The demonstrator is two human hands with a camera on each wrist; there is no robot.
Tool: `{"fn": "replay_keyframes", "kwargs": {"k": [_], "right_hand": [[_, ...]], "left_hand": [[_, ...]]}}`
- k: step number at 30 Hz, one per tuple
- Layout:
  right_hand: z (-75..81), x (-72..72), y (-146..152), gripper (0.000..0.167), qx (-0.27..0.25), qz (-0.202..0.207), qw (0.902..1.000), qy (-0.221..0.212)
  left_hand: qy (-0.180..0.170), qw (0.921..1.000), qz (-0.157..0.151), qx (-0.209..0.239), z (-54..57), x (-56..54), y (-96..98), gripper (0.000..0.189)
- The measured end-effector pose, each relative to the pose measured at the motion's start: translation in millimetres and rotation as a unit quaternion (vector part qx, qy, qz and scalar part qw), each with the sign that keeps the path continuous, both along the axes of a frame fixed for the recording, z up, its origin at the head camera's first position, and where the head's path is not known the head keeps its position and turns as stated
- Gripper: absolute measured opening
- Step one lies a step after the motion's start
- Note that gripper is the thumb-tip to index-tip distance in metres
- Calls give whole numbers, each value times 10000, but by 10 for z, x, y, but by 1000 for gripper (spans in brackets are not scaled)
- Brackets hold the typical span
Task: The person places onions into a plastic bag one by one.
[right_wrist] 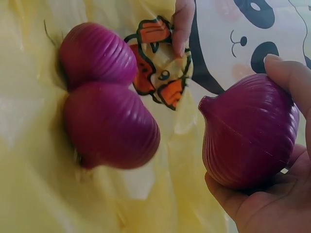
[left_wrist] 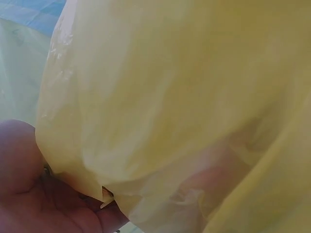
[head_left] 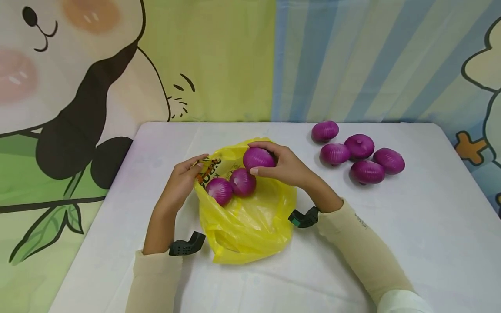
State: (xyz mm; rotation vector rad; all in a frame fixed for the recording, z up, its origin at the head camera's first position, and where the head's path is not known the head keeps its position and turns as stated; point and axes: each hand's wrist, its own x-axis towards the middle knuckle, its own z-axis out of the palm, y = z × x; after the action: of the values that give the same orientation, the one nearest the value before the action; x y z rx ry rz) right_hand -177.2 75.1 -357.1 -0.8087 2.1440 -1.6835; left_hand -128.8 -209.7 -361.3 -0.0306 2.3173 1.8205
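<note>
A yellow plastic bag (head_left: 250, 234) lies on the table with its mouth spread. My left hand (head_left: 181, 180) pinches the bag's left edge near the printed picture; in the left wrist view the yellow plastic (left_wrist: 160, 97) covers most of the frame and hides some fingers. Inside the bag two purple onions sit touching, one onion (head_left: 219, 191) left of the other onion (head_left: 242, 182). Above the bag's opening my right hand (head_left: 289, 167) grips a third onion (head_left: 258, 159) between thumb and fingers. The right wrist view shows that held onion (right_wrist: 250, 131) apart from the two in the bag.
Several more purple onions stand grouped at the back right of the white table (head_left: 415, 243), among them a front onion (head_left: 367, 172) and a rear onion (head_left: 325, 131). A cartoon-printed cloth (head_left: 227, 61) hangs behind the table's far edge.
</note>
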Motion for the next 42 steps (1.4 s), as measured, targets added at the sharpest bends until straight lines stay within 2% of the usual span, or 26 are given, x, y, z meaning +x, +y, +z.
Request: {"fn": "replay_keyframes", "kwargs": {"k": [5,15,21,27,35,42], "right_hand": [[-23,3,-145,59,60,28,10000,-17],[-81,15,-401,62,117,168,9998,-82],[-135,27,-509,60,77,237,9997,22],[-191,36,-568,60,18,367,9993,93],[-190,57,-588,65,89,529,9983,225],[-210,82,-589,66,-70,601,9978,287]], "left_hand": [[-33,9996,-74,274,-10,-1,-1,44],[24,9997,-61,249,-26,-5,-13,43],[73,9995,-84,288,-33,-15,-19,44],[128,9998,-23,177,-8,-13,-29,43],[172,9998,42,119,11,-10,-42,44],[179,9998,26,101,18,-2,-46,43]]}}
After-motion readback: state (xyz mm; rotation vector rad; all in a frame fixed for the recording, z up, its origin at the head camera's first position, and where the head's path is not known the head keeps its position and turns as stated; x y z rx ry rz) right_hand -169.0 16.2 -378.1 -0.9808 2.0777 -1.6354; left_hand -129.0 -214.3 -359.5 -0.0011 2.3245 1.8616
